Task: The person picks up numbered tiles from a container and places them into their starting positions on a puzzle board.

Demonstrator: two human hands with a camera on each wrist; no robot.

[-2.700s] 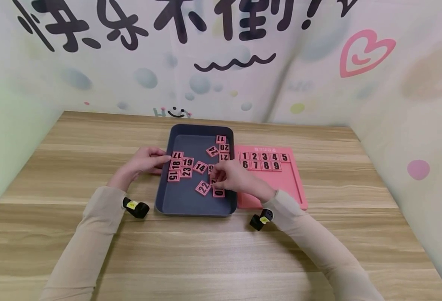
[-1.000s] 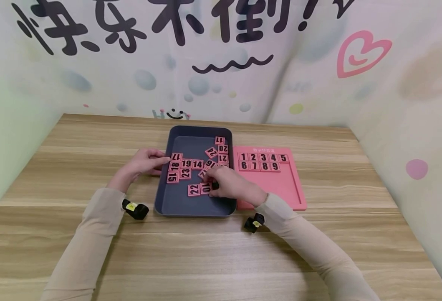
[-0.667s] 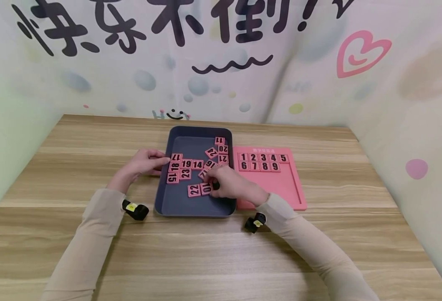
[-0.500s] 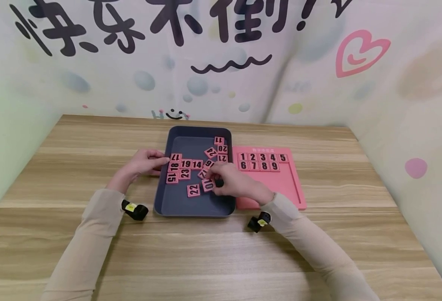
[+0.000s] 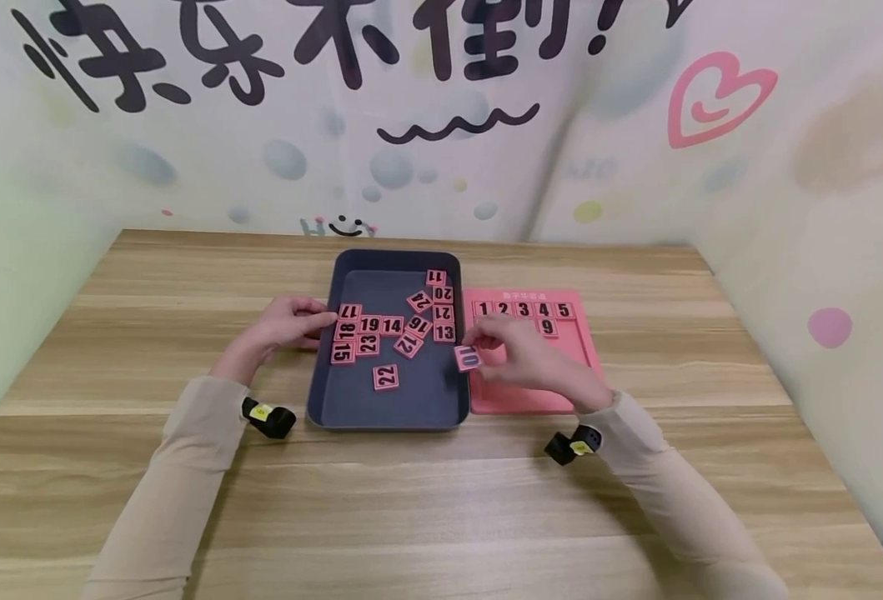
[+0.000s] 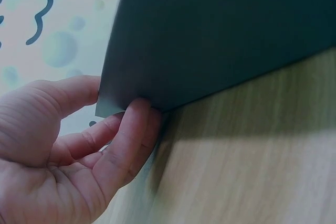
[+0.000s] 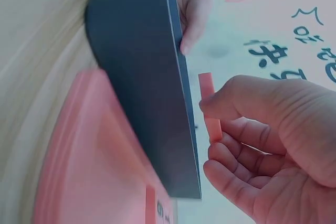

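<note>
Between the thumb and fingers of my right hand (image 5: 519,354) is a pink number tile marked 10 (image 5: 467,359), over the right rim of the dark tray (image 5: 411,417). Seen edge-on in the right wrist view, the tile (image 7: 211,124) is above the tray wall (image 7: 152,93). My left hand (image 5: 287,323) holds the tray's left wall, thumb at the rim and fingers against the outside, as the left wrist view shows (image 6: 79,145). Loose tiles lie in the tray, among them 22 (image 5: 385,377), 12 (image 5: 408,345) and 13 (image 5: 444,332).
Right beside the tray lies a pink puzzle board (image 5: 524,404) with tiles in its upper rows. Tile 5 (image 5: 564,310) and tile 9 (image 5: 547,327) show there; my right hand covers others. Both lie on a wooden table (image 5: 411,517) before a printed wall (image 5: 208,167).
My right hand has lifted tile 10 from the tray floor and moved right to the tray's rim. Tile 13, hidden before, now shows. Earlier, tile 22 moved left. My left hand stays put.
</note>
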